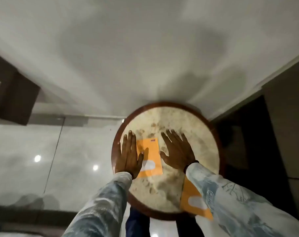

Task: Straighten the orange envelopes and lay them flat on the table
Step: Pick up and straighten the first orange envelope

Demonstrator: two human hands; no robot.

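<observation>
A white wall (145, 40) fills the upper frame above a glossy tiled floor (34, 151) at left, and a round table (196, 134) with a dark wooden rim and mottled pale top sits at lower centre. Two patterned pale sleeves (101, 202) enter from below; the left hand (128, 154) lies flat, fingers together, over the left edge of one orange envelope (152, 151), while the right hand (177, 149), fingers spread, lies just beside that envelope's right edge. A second orange envelope (191, 200) overhangs the table's lower right rim, partly hidden by the right sleeve.

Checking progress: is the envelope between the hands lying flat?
Flat: the orange envelope lies spread on the round table, no raised edge visible.
</observation>
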